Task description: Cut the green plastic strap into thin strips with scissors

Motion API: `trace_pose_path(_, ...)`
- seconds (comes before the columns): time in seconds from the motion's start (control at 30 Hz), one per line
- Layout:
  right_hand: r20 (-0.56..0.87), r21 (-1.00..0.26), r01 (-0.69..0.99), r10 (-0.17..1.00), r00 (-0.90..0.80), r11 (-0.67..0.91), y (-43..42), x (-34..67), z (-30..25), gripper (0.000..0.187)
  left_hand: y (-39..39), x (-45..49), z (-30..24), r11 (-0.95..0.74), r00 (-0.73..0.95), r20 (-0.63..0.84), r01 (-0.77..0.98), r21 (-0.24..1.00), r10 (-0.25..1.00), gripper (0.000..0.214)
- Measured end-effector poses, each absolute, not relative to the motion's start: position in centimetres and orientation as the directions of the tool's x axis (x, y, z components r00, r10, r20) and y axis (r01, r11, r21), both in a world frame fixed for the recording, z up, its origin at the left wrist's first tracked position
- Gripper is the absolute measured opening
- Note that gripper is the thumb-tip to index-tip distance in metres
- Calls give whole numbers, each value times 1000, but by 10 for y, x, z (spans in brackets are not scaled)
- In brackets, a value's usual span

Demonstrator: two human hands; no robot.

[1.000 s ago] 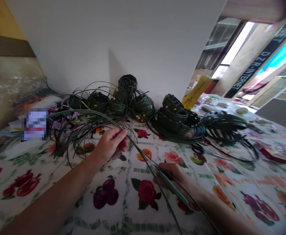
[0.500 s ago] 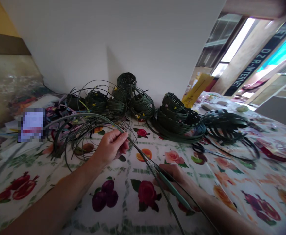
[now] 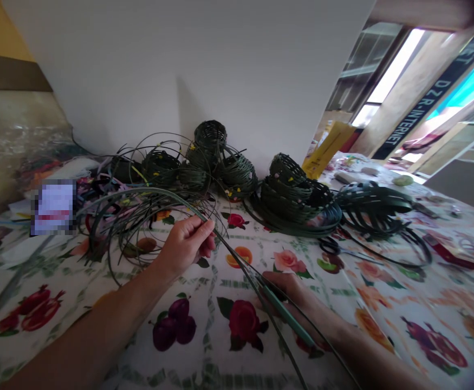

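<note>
My left hand [image 3: 186, 245] grips a bundle of long dark green plant strands [image 3: 147, 216] near the middle of the floral tablecloth [image 3: 216, 290]. The strands arc away to the left in loose loops and run down past my right hand [image 3: 283, 292]. That hand is shut around a slim teal-handled tool [image 3: 289, 317], with several strands passing beside it. The tool's tip is hidden by my fingers. Dark green woven baskets [image 3: 210, 138] stand in a heap beyond my left hand, out of reach of my fingers.
More woven baskets [image 3: 289, 197] stand against the white wall, and a flat strip-woven piece [image 3: 372, 203] lies to the right. Black-handled scissors [image 3: 330, 246] lie near it. Pale stones and a yellow packet [image 3: 328, 149] sit further back; a blurred label [image 3: 53, 208] lies at left.
The view has shifted slightly, and my left hand has moved a little to the right. Both hands keep the same hold.
</note>
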State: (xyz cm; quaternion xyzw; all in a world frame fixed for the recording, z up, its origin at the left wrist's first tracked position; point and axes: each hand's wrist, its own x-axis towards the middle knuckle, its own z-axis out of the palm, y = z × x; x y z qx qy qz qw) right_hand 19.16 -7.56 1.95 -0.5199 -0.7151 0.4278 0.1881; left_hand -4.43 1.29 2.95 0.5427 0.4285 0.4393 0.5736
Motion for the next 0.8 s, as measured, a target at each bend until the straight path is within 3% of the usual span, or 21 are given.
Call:
trace_pose_path(0.53,-201,-820,571,911,-361,45,-76,190,14,35,12,-41,31,23,257,-4,-73,997,966,36)
trace_pose_path(0.8,-181,-816,569,894,-410,96,-75,190,15,33,12,-41,31,31,249,-8,-86,996,968,36)
